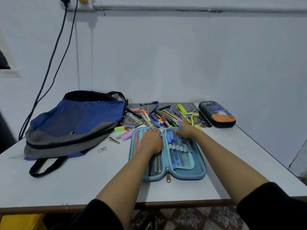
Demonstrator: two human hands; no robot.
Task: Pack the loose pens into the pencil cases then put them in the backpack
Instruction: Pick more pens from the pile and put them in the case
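Observation:
A light blue pencil case [187,174] lies open flat near the table's front. Its left half has a mesh pocket with pencils, and its right half holds several blue pens [174,151] in elastic loops. My left hand [152,141] rests flat on the left half. At the far edge of the right half, my right hand [186,128] pinches a blue pen. A heap of loose pens and markers [159,115] lies just beyond the case. A dark blue and orange pencil case [216,114] sits shut at the right. At the left lies the blue and grey backpack [74,125].
The heap lies on a grey patterned mat [204,119]. A green eraser [119,129], a pink eraser [135,110] and a lilac marker [126,136] are near the backpack. Two cables [54,52] hang down the wall at the left. The table's front edge [166,204] is close.

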